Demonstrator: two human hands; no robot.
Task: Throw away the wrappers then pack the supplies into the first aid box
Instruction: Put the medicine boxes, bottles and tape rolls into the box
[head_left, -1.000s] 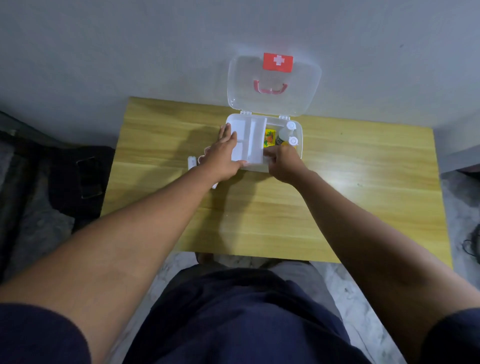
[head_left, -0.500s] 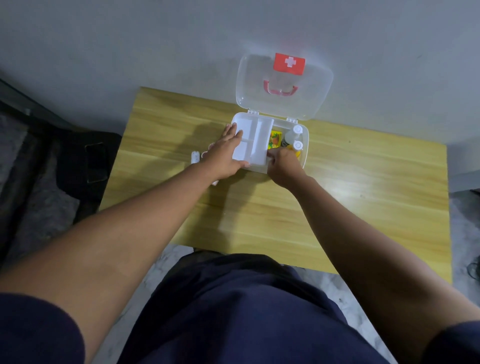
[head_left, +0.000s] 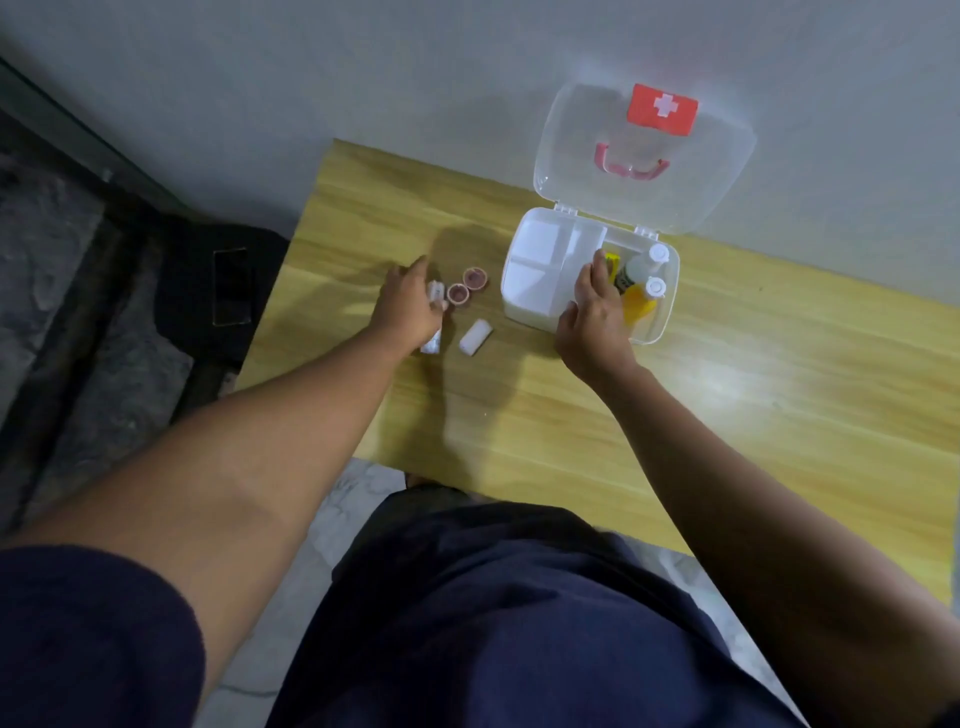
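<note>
Fingers (head_left: 420, 267) of the left hand (head_left: 410, 306), which half a second ago were lying on the white tray (head_left: 540, 270), are now reaching down over a white roll (head_left: 434, 291) on the desk (head_left: 779, 395), well left of the first aid box (head_left: 667, 312); whether they are gripping it cannot be told. The right hand (head_left: 595, 325) is staying on the tray's right edge, its fingers (head_left: 598, 270) lying loosely straight and the thumb spread at the near side. The tray is sitting in the box's left half, and two white-capped bottles (head_left: 641, 267) and a yellow packet (head_left: 638, 306) are lying in the right half. Two pink tape rolls (head_left: 459, 294) are standing just beside the left hand, and a second white roll (head_left: 475, 338) is lying near it. The clear lid (head_left: 587, 156), bearing a red cross label, is leaning open against the grey wall (head_left: 311, 62). A black bag (head_left: 208, 244) is resting on the floor (head_left: 62, 260) left of the desk.
</note>
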